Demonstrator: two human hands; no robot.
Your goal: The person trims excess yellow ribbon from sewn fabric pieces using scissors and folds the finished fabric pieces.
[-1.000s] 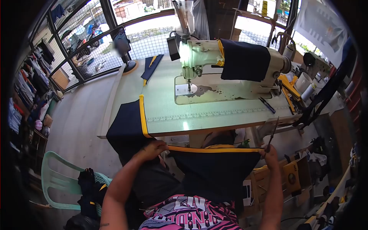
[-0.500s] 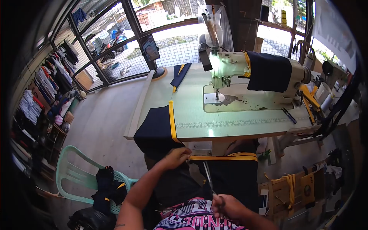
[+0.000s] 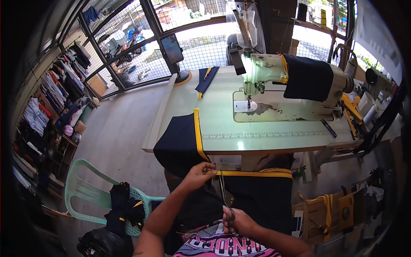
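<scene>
My left hand (image 3: 199,176) pinches the edge of dark navy fabric (image 3: 257,195) where its yellow trim (image 3: 252,174) begins, above my lap. In my right hand (image 3: 237,221) is a pair of scissors (image 3: 222,188), fingers through the handles. The blades point up and away from me, their tips at the yellow trim beside my left fingers. Whether they have cut through, I cannot tell. Another navy piece (image 3: 177,136) with a yellow strip hangs over the table's front edge, just beyond my left hand.
A sewing machine (image 3: 274,73) with navy fabric draped over it stands on the table (image 3: 218,148). A phone on a stand (image 3: 172,49) is at the back left. To my left is a green plastic chair (image 3: 90,190) with dark pieces on it; a cardboard box (image 3: 310,212) is at right.
My right hand has moved up and left, bringing the scissors' tips to the yellow trim by my left fingers. The left hand keeps its pinch. The whole view has shifted slightly.
</scene>
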